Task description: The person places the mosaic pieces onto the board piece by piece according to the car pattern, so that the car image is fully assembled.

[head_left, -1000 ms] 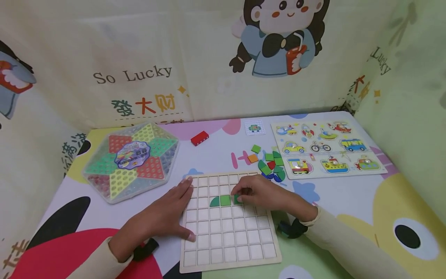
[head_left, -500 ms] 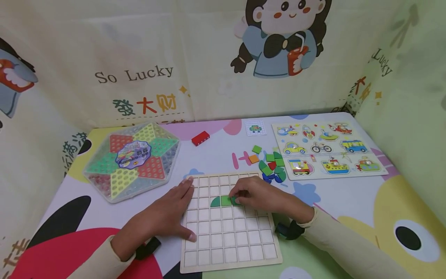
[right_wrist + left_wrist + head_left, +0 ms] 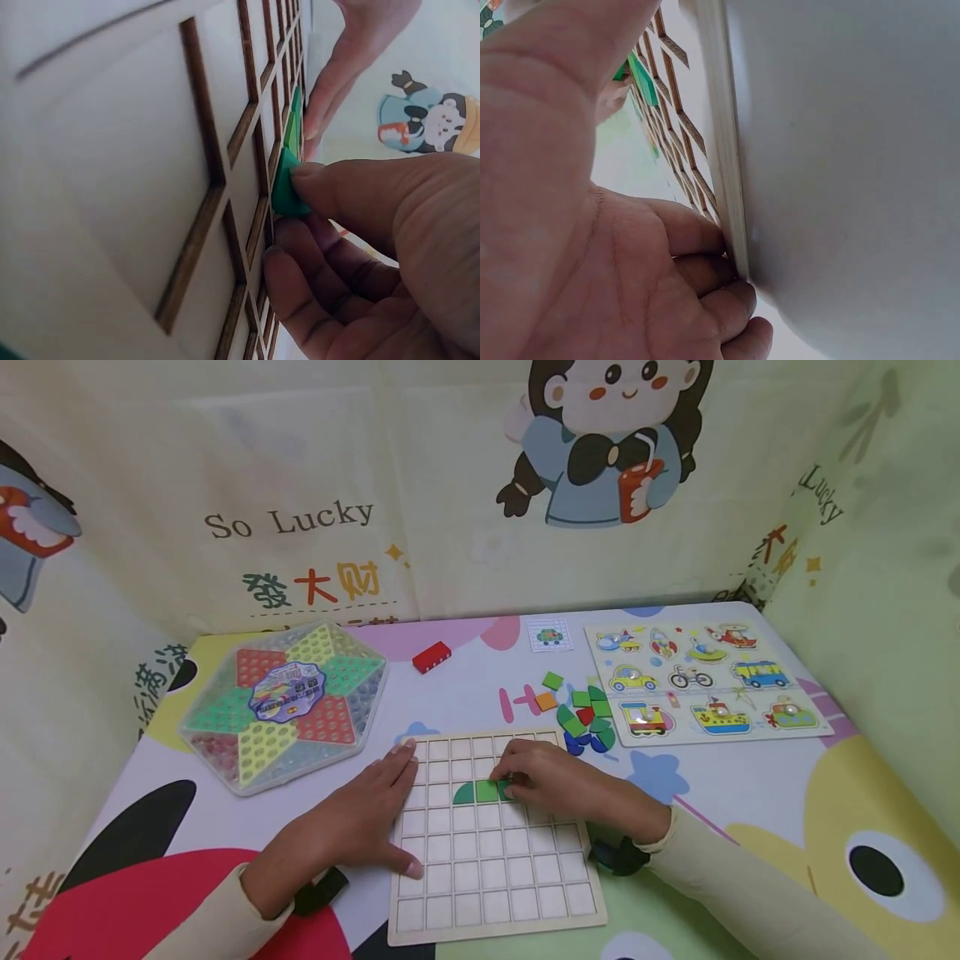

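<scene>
A wooden grid board (image 3: 495, 935) with square cells lies in front of the person. The left hand (image 3: 352, 818) rests along its left edge, thumb spread from the fingers; the left wrist view shows fingertips (image 3: 735, 304) against the board's side. In one row sit a dark green quarter-round tile (image 3: 464, 793) and a light green square tile (image 3: 486, 791). Right beside the square, the right hand (image 3: 558, 781) pinches another dark green tile (image 3: 286, 185) between thumb and fingers. The right wrist view has it tilted over a cell. The fingers partly cover this tile in the head view.
Loose coloured tiles (image 3: 581, 700) lie beyond the board, beside a vehicle puzzle board (image 3: 682, 697). A small pattern card (image 3: 549, 635) and a red block (image 3: 432, 657) are farther back. A hexagonal Chinese checkers box (image 3: 285, 706) lies at the left.
The right hand has shifted slightly left with the dark green tile, bringing it up against the light green square. The left hand stays on the board's edge.
</scene>
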### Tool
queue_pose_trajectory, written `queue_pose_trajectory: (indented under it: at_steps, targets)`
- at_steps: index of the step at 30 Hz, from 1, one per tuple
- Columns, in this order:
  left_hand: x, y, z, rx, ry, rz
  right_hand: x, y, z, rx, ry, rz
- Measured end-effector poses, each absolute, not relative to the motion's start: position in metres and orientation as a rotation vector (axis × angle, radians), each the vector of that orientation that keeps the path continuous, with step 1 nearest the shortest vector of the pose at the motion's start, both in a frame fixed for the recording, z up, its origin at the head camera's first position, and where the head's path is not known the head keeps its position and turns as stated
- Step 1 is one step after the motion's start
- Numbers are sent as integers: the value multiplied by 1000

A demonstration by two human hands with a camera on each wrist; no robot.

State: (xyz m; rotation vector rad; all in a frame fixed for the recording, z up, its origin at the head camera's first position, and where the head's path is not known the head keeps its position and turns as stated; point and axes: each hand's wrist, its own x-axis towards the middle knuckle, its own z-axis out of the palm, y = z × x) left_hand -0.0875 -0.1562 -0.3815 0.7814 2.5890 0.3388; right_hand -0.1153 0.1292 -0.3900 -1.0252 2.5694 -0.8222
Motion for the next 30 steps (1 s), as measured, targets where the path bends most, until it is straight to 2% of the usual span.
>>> queue_pose_trajectory:
  at_steps: [20, 30]
  targets:
    - [-89, -156, -382, 784, 2578, 364, -112, 129, -390, -1088, 2627, -799]
    - [-88, -157, -383, 788, 2588, 362, -116, 136, -387, -1013, 2551, -913]
